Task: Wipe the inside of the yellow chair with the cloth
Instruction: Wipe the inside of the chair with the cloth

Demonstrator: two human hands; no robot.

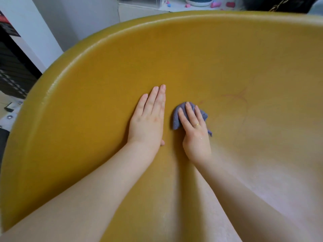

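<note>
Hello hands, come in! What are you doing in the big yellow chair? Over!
Left hand flat on yellow chair. Right hand pressing purple cloth on its inside. Nothing in the way.

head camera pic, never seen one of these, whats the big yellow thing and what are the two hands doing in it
There is only one picture, taken by a wide-angle camera worn on the person's head, looking down at their own arms. No machine is involved. The big curved shell is the inside of a yellow chair, bent by the lens. The left hand lies flat on the seat, fingers straight, holding nothing. The right hand presses a small purple cloth against the seat with straight fingers, for wiping. Faint reddish marks show to the right of the cloth. Shelves and small items behind the chair are too blurred to name.
</note>
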